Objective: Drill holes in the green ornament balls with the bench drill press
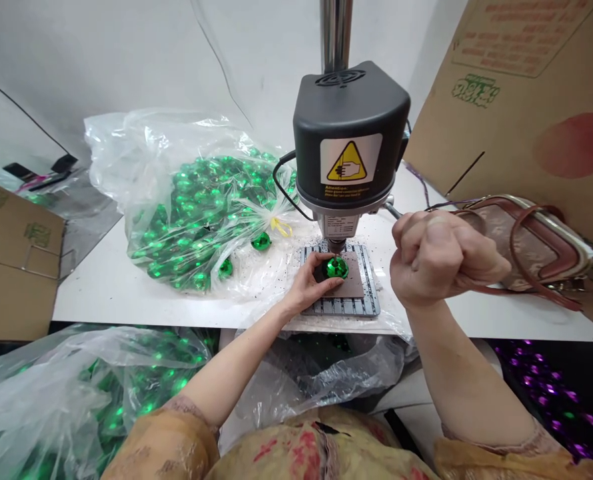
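Observation:
Between the thumb and fingers of my left hand (315, 283) is a shiny green faceted bead (336, 268), resting on a small brown board (354, 283) over the slotted metal base (371, 303) of a bench drill press (351, 133). The drill's chuck (336, 245) sits right above the bead, and its bit meets the bead's top. My right hand (439, 257) is closed in a fist round the feed lever (392, 209) at the drill's right side. Most of the lever is hidden by the fist.
A clear plastic bag (126, 133) full of green beads lies left of the drill, with loose beads (261, 241) beside it. A brown handbag (541, 247) and a big carton (516, 93) stand on the right. Another bag (41, 400) of green beads and purple beads (541, 380) sit below the table.

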The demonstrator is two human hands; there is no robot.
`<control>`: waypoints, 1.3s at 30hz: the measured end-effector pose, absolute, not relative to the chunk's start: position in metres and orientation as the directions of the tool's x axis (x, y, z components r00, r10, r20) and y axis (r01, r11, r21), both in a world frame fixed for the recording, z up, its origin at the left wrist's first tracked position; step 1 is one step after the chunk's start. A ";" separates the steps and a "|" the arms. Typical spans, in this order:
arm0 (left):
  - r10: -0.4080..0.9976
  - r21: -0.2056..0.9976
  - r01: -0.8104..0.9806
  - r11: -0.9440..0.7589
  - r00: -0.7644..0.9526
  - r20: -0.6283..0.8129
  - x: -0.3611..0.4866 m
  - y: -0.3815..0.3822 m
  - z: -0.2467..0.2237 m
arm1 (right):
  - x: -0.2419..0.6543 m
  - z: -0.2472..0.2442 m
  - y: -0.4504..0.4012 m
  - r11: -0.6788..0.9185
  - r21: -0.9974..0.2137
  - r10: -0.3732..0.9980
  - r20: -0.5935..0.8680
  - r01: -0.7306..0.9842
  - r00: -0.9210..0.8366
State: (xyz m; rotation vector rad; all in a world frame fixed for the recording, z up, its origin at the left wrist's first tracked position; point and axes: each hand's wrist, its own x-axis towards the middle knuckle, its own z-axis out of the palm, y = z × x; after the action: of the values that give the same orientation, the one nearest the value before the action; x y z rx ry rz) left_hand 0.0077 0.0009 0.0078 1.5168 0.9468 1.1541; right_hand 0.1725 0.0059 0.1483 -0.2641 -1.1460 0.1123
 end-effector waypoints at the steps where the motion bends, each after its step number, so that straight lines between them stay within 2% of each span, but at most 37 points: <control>1: 0.944 0.974 0.024 -0.227 0.252 0.213 0.008 0.001 0.008 | 0.172 0.147 0.006 0.971 -0.234 0.194 0.890 0.047 0.413; 15: 0.945 0.971 0.037 -0.235 0.243 0.219 0.008 0.000 0.010 | 0.176 0.125 0.009 0.984 -0.166 0.130 0.923 0.071 0.361; 17: 0.944 0.969 0.037 -0.245 0.239 0.230 0.009 0.001 0.010 | 0.174 0.131 0.006 0.973 -0.217 0.172 0.908 0.076 0.381; 20: 0.947 0.960 0.077 -0.268 0.205 0.248 0.012 0.001 0.014 | 0.168 0.158 0.003 0.930 -0.354 0.266 0.836 0.101 0.480; 22: 0.951 0.941 0.164 -0.296 0.146 0.274 0.013 -0.004 0.019 | 0.165 0.180 0.004 0.867 -0.496 0.398 0.751 0.052 0.527; 25: 0.934 0.872 0.340 -0.351 0.062 0.351 0.010 -0.024 0.029 | 0.165 0.201 0.009 0.856 -0.516 0.431 0.746 0.031 0.507; 27: 0.925 0.818 0.433 -0.379 0.146 0.351 0.003 -0.046 0.034 | 0.167 0.205 0.012 0.853 -0.520 0.439 0.752 0.033 0.492; 29: 0.881 0.739 0.503 -0.449 0.387 0.272 -0.006 -0.071 0.035 | 0.169 0.203 0.012 0.845 -0.534 0.454 0.750 0.036 0.481; 32: 0.689 0.476 0.557 -0.681 0.707 0.159 -0.021 -0.102 0.031 | 0.169 0.199 0.011 0.844 -0.536 0.454 0.745 0.032 0.489; 34: 0.616 0.323 0.549 -0.771 0.772 0.157 -0.031 -0.110 0.027 | 0.167 0.199 0.010 0.851 -0.525 0.440 0.738 0.026 0.511; 35: 0.614 0.305 0.549 -0.778 0.768 0.182 -0.036 -0.109 0.027 | 0.166 0.200 0.010 0.852 -0.524 0.437 0.733 0.023 0.521; 37: 0.680 0.374 0.575 -0.727 0.676 0.283 -0.046 -0.095 0.028 | 0.164 0.201 0.010 0.850 -0.526 0.437 0.723 0.016 0.536; 39: 0.807 0.482 0.648 -0.590 0.453 0.379 -0.058 -0.069 0.033 | 0.164 0.202 0.010 0.851 -0.524 0.436 0.720 0.013 0.540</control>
State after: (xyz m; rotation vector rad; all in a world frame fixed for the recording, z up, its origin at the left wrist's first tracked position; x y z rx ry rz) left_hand -0.0575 -0.0692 0.0330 2.4382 1.2514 0.8527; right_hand 0.1638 0.0102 0.2018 -0.5111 -0.9771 0.2647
